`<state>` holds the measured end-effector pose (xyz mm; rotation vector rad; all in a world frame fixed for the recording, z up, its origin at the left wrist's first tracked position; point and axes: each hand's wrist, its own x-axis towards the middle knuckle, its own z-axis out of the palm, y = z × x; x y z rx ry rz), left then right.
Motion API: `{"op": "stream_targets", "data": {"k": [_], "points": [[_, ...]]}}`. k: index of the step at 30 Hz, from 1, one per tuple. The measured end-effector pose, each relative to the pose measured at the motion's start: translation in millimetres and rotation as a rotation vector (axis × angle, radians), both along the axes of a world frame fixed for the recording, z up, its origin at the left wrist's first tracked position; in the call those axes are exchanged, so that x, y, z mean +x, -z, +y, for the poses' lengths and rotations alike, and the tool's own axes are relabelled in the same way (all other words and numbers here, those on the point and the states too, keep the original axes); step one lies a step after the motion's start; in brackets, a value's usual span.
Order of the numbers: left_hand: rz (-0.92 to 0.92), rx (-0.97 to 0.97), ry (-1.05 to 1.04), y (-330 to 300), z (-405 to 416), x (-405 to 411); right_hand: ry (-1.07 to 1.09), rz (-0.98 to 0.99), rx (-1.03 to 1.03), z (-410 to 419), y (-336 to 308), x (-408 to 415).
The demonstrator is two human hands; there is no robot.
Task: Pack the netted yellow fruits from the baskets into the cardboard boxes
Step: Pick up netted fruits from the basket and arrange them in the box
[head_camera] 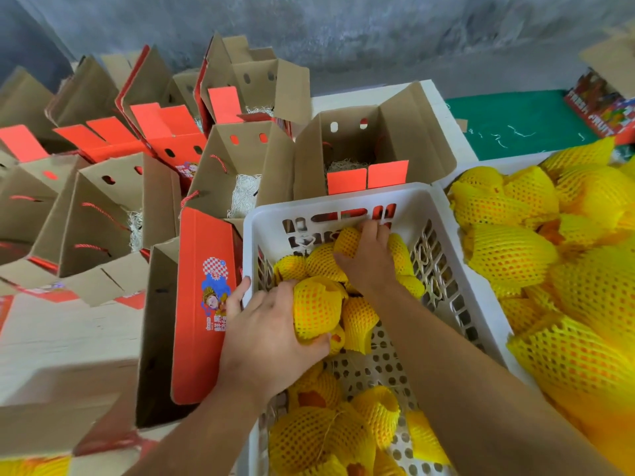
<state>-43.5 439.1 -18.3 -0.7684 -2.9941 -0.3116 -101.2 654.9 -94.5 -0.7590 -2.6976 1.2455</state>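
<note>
- A person's left hand [271, 324] curls round a netted yellow fruit [316, 310] at the left side of the white plastic basket [343, 204], thumb under the fruit and fingers over its top; the grip is clenched on the fruit.
- The right hand [369, 259] reaches deeper into the basket and grasps a second netted fruit [348, 240] near the far wall, fingers wrapped over its top.
- More netted fruits lie in the basket's near end, with bare perforated floor showing between the two groups; a second heap of netted fruits [536, 255] sits just beside the basket on the right.
- Open cardboard boxes [237, 173] with red flaps stand to the left and beyond the basket, several lined with pale shredded padding; a red-printed box [202, 304] touches the basket's left wall.
- Judgement: this is the picking stage, one fruit per hand, with packing not yet begun for these two.
- Done well, each fruit should probably be lifted clear of its neighbours with the foam net kept on, carried over the basket rim without snagging, and set down on the padding rather than dropped.
- The nearest open box lies just beyond the basket's far-left corner, a short carry for either hand.
</note>
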Motion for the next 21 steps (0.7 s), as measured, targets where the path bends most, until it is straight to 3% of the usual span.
{"op": "stream_targets", "data": {"k": [3, 7, 15, 18, 21], "points": [[0.001, 0.018, 0.000, 0, 0, -1, 0.035, 0.036, -0.103, 3, 3, 1], [0.028, 0.026, -0.016, 3, 1, -2, 0.062, 0.104, -0.084, 2, -9, 26], [-0.086, 0.073, -0.051, -6, 3, -1, -0.206, 0.082, -0.017, -8, -75, 100], [-0.184, 0.254, -0.056, -14, -2, 10, -0.227, 0.100, -0.020, -27, -98, 140], [-0.460, 0.706, -0.028, -25, -9, 39, -0.162, 0.200, -0.064, -47, -121, 169]]}}
